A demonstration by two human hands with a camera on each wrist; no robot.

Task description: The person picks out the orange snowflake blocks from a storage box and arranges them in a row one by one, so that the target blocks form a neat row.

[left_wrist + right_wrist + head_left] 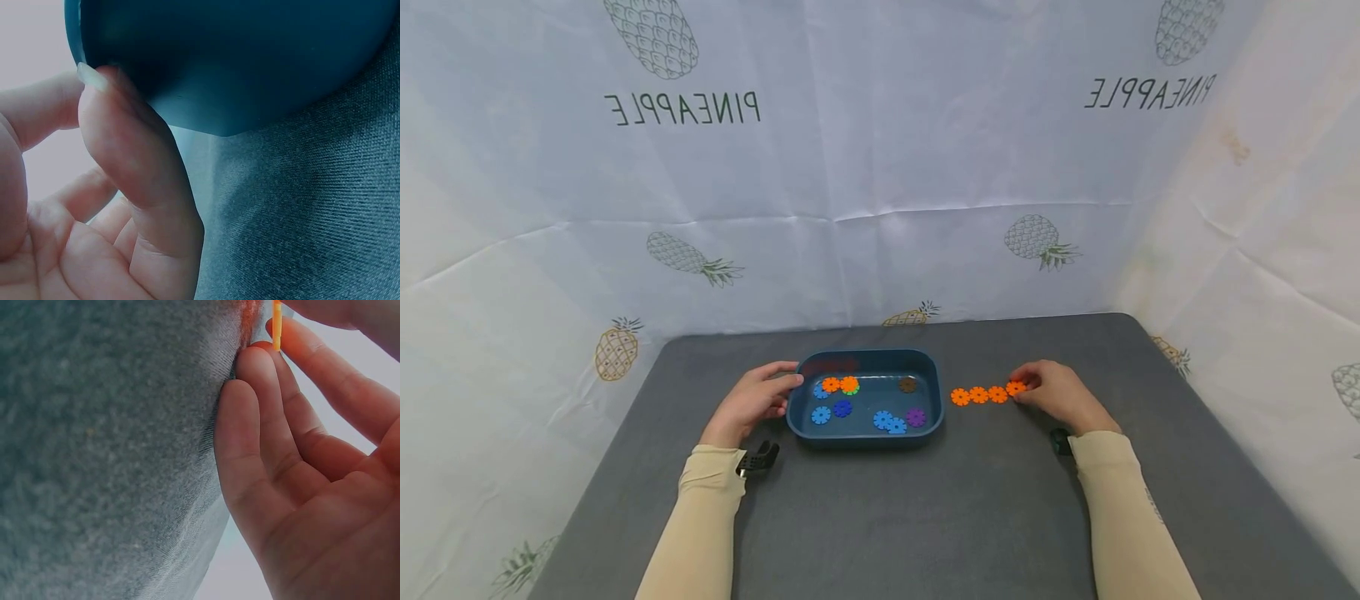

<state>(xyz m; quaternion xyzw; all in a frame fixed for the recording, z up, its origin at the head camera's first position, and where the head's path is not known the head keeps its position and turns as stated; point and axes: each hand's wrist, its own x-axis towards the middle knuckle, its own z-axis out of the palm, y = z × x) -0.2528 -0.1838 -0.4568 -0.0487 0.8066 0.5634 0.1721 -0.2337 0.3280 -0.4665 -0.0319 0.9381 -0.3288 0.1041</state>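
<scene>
At the left end of a dark blue plastic tray, my left hand grips the rim; in the left wrist view the thumb lies against the tray's wall. Several notched snowflake discs lie inside: light blue, dark blue, purple, brown, and orange. Right of the tray, orange discs form a row. My right hand pinches the orange disc at the row's right end, seen edge-on in the right wrist view.
A dark grey cloth covers the table. White fabric printed with pineapples hangs behind the table and along its sides. Dark straps circle both wrists, with beige sleeves below them.
</scene>
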